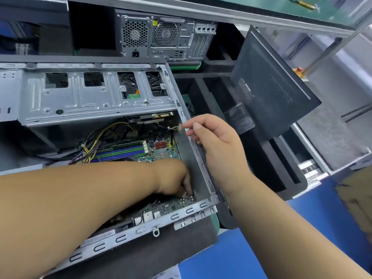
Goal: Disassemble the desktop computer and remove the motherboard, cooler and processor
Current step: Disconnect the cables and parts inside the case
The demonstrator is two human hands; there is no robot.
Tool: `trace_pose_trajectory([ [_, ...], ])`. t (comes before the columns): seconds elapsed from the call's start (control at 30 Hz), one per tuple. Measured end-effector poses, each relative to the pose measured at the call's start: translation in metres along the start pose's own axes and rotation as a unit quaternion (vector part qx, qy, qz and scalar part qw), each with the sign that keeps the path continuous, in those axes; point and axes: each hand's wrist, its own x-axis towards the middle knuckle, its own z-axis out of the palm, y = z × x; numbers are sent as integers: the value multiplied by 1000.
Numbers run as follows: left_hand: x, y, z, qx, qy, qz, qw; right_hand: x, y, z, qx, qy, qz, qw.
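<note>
Motherboard (161, 153) lies deep in open case (193, 208); left hand (177, 178) grip pressed at lower-right corner, closure unclear; right hand (217, 141) pinches small connector (179, 127) above case's right edge.

Open computer case (201, 150), side panel off, lying on dark foam. Motherboard (161, 152) inside with blue and green memory slots; yellow and purple cable bundle (94, 143) at left. Left hand (177, 182) reaches down onto the board's near corner, fingertips curled. Right hand (213, 137) pinches a small connector (178, 127) above the case edge. Second computer (165, 37) behind; black side panel (269, 87) leaning at right.
</note>
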Motion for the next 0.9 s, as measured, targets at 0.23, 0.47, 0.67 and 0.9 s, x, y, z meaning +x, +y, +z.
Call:
trace_pose_trajectory([
  [0.23,0,-5,-11,-12,-38,13,999,3,11,10,-3,1,8,1000],
  [0.47,1,-4,-18,17,-108,33,993,5,13,13,-22,14,6,1000],
  [0.67,-2,-17,-44,50,-102,-39,993,5,14,12,-32,20,8,999],
  [0.9,-1,-24,-60,112,-117,-79,984,5,13,12,-44,25,12,999],
])
